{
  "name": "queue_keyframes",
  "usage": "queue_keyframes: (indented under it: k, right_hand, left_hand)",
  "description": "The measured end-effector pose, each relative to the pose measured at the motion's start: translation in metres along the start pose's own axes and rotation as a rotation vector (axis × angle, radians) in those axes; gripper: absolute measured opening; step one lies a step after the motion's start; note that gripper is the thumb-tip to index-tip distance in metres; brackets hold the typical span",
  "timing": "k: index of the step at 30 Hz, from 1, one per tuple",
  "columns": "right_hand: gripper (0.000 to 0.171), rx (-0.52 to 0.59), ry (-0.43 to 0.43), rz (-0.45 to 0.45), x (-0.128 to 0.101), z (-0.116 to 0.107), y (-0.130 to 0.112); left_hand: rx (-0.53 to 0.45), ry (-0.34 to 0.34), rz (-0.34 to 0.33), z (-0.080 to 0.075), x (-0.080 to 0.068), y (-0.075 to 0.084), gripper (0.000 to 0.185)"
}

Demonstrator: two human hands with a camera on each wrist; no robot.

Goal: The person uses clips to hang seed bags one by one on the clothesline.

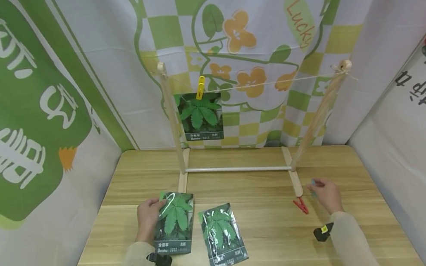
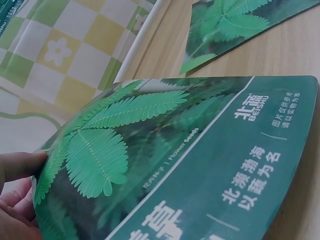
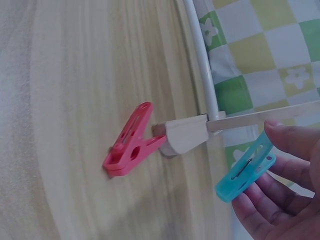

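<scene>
My left hand (image 1: 149, 215) pinches the upper left edge of a green seed packet (image 1: 175, 223) with a fern-like leaf printed on it. In the left wrist view, the thumb lies on the front of that packet and the other fingers go behind it. A blue clothespin (image 3: 245, 172) is held between the thumb and fingers of my right hand (image 3: 285, 185). Below and left of that hand, a red clothespin (image 1: 301, 206) lies on the table by the rack's right foot. A second seed packet (image 1: 223, 236) lies on the table between the hands.
A wooden rack (image 1: 175, 132) with a string (image 1: 270, 83) across its top stands at the back. From the string hangs another seed packet (image 1: 201, 119), clipped by a yellow clothespin (image 1: 200, 87). Behind it hangs a printed curtain (image 1: 241, 30).
</scene>
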State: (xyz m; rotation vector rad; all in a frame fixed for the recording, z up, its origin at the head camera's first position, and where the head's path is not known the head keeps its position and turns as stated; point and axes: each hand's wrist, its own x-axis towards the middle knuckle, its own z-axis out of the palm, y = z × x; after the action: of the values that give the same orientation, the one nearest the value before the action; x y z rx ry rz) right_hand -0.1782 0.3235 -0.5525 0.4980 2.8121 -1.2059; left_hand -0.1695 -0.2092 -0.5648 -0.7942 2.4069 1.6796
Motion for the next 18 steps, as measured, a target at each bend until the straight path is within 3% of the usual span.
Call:
queue_keyframes:
  k: [18]
  right_hand:
    - [0.054,0.057,0.007,-0.029,-0.004,-0.012,-0.027]
  left_hand:
    - [-0.080,-0.009,-0.011,0.004,-0.006,0.015,0.040]
